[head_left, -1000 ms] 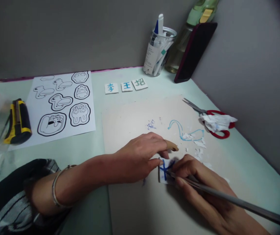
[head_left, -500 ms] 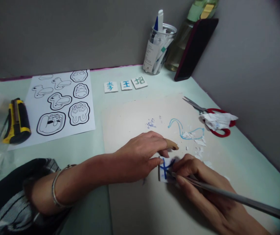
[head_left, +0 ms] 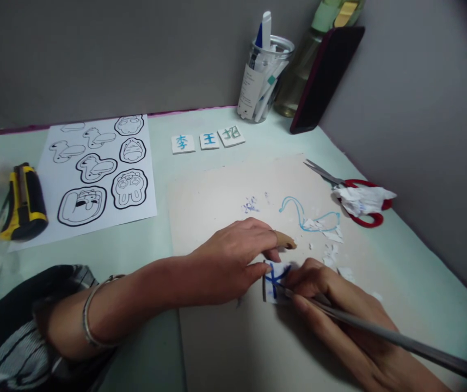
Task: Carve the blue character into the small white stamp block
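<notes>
A small white square block (head_left: 271, 294) with blue strokes on its top lies on the beige board. My left hand (head_left: 237, 256) is closed on its upper left side, with the thumb pressing the edge; one finger wears a tan cover. From the right, my right hand (head_left: 331, 305) grips a long, slim grey craft knife (head_left: 364, 318) like a pen, its tip on the block's marked face. My right fingers hide the block's right side. Several white scraps (head_left: 330, 253) lie beyond my right hand.
Red-handled scissors (head_left: 366, 219) lie right. Behind are three marked white squares (head_left: 209, 141), a jar of pens (head_left: 264, 81), a bottle (head_left: 299, 76) and a dark phone-like slab (head_left: 327, 81). Left are a printed sheet (head_left: 131, 158) and yellow-black cutter (head_left: 25, 204). The beige board (head_left: 213, 190) bears blue drawings.
The knife tip has shifted slightly down and left on the block. The whole view has moved a little; both hands keep their grips.
</notes>
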Motion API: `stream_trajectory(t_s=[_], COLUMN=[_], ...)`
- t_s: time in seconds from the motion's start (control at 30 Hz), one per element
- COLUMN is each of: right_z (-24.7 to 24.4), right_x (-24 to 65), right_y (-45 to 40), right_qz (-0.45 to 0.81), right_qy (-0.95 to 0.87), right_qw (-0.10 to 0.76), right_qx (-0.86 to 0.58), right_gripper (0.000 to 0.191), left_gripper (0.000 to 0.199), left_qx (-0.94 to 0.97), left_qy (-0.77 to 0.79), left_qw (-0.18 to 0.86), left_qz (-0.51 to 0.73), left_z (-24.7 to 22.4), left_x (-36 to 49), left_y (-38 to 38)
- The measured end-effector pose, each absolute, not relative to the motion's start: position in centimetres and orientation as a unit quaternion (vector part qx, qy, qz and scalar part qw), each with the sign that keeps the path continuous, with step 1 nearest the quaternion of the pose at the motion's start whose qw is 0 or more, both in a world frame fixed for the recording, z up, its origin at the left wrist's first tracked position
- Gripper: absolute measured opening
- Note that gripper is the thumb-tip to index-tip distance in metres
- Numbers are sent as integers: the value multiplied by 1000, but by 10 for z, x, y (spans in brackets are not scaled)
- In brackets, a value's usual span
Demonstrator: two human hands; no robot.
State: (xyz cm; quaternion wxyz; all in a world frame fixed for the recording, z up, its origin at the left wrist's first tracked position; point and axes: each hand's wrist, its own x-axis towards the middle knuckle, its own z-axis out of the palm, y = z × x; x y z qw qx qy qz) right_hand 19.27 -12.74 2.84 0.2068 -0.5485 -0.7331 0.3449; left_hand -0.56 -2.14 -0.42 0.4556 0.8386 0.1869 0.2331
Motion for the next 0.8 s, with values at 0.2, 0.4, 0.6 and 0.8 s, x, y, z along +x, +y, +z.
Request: stream_trajectory(t_s=[0.2,0.4,0.6,0.8], right_z=[26,27,26,25], right_x=[194,195,197,196], right_y=[-128,-128,-128,-130], right_qz=[355,353,368,363], right_qy=[-730,-734,-737,-733], right_qw=[211,210,213,220], right_qx=[-544,-542,-526,-531], right_gripper=[19,17,16,15], left_gripper=[35,36,35,36], left_qx=[840,840,840,844], left_qy=[187,189,187,185], left_qw=[454,454,453,447], left_qz=[231,230,232,233], left_z=[-5,-5,-5,-7], left_x=[-6,-7,-6,-6], left_y=[-22,-21,-21,-21])
